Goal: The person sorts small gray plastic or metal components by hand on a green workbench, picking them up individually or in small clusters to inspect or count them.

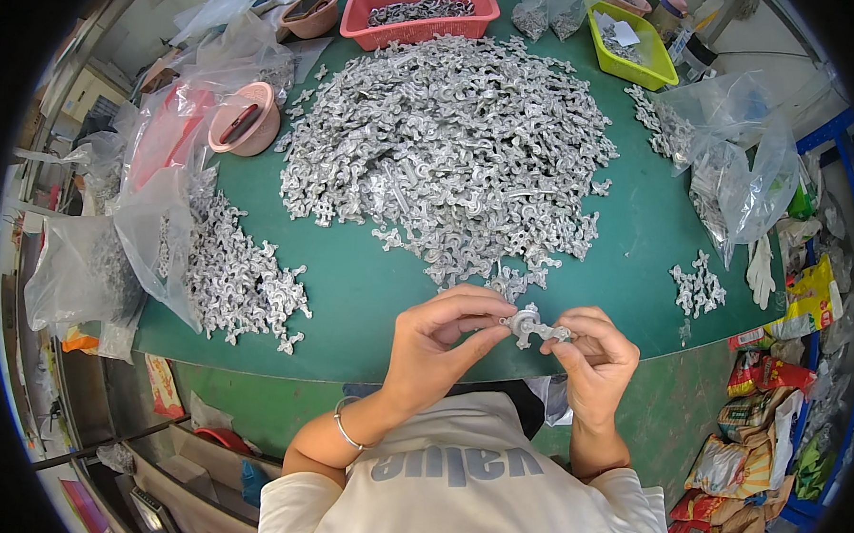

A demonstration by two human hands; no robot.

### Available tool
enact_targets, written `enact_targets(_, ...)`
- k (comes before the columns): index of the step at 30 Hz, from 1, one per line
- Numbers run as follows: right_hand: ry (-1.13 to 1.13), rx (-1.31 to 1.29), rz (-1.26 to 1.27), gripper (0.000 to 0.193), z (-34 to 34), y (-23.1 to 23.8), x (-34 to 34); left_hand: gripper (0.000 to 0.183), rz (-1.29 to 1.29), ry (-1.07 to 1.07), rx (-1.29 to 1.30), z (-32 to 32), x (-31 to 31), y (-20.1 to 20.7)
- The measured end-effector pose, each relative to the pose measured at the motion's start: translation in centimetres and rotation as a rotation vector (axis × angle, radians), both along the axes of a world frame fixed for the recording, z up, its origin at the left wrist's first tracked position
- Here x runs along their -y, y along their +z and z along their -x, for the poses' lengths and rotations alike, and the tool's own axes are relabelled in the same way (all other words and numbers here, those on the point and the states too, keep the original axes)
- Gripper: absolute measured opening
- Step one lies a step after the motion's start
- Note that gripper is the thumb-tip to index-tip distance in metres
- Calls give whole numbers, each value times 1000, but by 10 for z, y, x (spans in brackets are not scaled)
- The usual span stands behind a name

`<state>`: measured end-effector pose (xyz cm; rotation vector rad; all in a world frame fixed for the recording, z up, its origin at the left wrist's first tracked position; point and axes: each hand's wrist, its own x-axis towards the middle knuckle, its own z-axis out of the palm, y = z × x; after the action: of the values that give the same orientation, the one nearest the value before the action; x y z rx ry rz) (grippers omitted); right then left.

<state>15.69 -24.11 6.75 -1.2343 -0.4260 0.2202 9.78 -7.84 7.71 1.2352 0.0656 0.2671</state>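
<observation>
A small silver metal casting (527, 325), curved with short arms, is held between both hands just above the near edge of the green table (350, 292). My left hand (440, 339) pinches one end between thumb and fingers. At the opposite end, my right hand (592, 355) grips it with thumb and forefinger. Right beyond my hands rises a big heap of similar castings (442, 143). A smaller pile of castings (241, 277) lies to the left, and a little cluster of castings (700, 286) to the right.
At the back stand a red basket (420, 33) and a yellow-green basket (636, 66), both with small parts. A pink bowl (261, 137) and clear plastic bags (166, 246) crowd the left. More bags (736, 166) and a white glove (760, 270) lie right, beside a blue rack (838, 132).
</observation>
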Motion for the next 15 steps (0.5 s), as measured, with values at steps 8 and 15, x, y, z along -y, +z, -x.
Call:
enact_targets(8,15,-10,-62,11,-2,-2,3,19,44,-46,-9,-2,2,3)
enact_targets(15,-17,-69,-25,6,1,-1,5,13,134,-38,-195,-3,6,2)
